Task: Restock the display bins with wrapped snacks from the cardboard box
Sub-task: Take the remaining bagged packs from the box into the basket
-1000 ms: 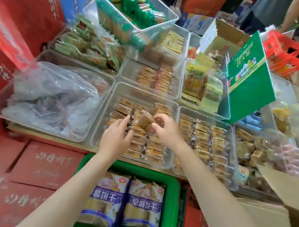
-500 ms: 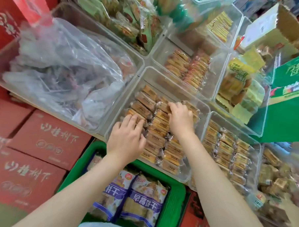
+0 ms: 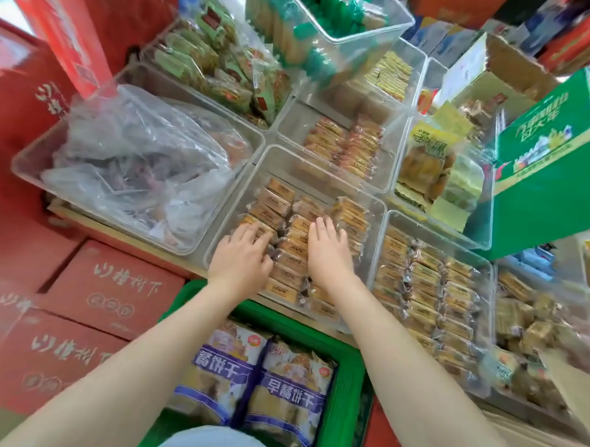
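I have both hands flat on the snacks (image 3: 287,253) in the bin (image 3: 326,172): left hand (image 3: 240,259) and right hand (image 3: 328,250) press with fingers spread, pinching nothing. Uneven pressure could buckle the rows or crush a wrapper, I judge.

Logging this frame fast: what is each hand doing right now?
Left hand: open, fingers flat on the wrapped snacks in the clear bin, holding nothing.
Right hand: open, fingers pressing the same snacks, holding nothing.
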Available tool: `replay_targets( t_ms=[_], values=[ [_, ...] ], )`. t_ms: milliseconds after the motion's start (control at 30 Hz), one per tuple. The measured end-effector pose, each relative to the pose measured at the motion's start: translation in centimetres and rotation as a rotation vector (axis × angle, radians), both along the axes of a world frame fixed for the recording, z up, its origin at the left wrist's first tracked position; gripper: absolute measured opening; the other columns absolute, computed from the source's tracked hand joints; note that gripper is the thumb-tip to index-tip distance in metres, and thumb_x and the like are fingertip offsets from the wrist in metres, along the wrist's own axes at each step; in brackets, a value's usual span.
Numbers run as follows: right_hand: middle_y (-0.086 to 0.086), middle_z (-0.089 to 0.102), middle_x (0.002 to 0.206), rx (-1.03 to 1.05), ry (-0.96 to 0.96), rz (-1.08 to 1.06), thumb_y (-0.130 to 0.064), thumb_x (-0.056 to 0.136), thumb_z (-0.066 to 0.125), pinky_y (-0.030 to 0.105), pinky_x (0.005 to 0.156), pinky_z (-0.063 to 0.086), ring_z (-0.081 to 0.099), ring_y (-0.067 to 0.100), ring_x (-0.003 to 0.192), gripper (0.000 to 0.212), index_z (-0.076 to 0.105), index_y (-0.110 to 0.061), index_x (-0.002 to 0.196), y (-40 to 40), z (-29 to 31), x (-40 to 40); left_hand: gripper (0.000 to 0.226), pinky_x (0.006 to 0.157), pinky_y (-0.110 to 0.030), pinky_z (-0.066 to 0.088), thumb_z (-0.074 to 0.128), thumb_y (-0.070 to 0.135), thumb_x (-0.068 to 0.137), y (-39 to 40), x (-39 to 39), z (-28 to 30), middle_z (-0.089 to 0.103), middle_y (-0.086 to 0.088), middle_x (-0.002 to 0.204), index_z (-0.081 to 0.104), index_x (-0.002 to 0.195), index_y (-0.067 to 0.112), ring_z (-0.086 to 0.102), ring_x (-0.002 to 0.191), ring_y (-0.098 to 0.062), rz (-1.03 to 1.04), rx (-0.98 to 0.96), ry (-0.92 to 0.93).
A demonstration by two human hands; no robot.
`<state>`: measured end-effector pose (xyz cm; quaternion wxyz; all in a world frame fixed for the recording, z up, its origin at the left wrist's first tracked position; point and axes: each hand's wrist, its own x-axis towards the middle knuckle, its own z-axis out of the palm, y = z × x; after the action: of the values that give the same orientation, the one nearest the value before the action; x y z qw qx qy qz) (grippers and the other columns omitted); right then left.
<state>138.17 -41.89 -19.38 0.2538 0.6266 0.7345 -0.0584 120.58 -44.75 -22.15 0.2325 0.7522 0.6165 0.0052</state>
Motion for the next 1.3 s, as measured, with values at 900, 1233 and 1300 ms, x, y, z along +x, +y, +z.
replay_targets(
  t_ms=[900, 1233, 1300],
  values=[
    [0.012, 0.063, 0.127, 0.391, 0.697, -1.513, -0.025, 0.098, 0.05, 0.034, 0.095, 0.044, 0.057, 0.032, 0.119, 0.026, 0.062, -0.012, 0.117, -46.2, 8.3, 47.5, 0.029, 0.075, -0.03, 0.051, 0.045, 0.032, 0.1, -31.7, 44.8, 14.7, 0.07, 0.007, 0.103, 0.073, 0.104, 0.026, 0.067, 0.093, -0.018, -0.832, 0.165, -0.369],
    [0.011, 0.021, 0.165, 0.076, 0.636, -1.461, -0.015, 0.098, 0.058, 0.037, 0.12, 0.025, 0.028, 0.03, 0.148, 0.076, 0.015, -0.011, 0.16, -43.8, -5.4, 54.2, 0.035, 0.061, -0.03, 0.055, 0.04, 0.038, 0.099, -31.3, 45.6, 13.0, 0.067, 0.009, 0.078, 0.072, 0.09, 0.025, 0.063, 0.068, -0.008, -0.754, 0.262, -0.08],
    [0.016, 0.028, 0.16, 0.104, 0.488, -1.457, -0.021, 0.102, 0.051, 0.043, 0.114, 0.032, 0.033, 0.034, 0.144, 0.061, 0.027, -0.011, 0.156, -44.0, -7.6, 53.7, 0.04, 0.06, -0.03, 0.055, 0.035, 0.041, 0.096, -31.1, 45.9, 12.7, 0.067, 0.009, 0.078, 0.071, 0.089, 0.026, 0.063, 0.067, -0.008, -0.737, 0.257, -0.069]
  ],
)
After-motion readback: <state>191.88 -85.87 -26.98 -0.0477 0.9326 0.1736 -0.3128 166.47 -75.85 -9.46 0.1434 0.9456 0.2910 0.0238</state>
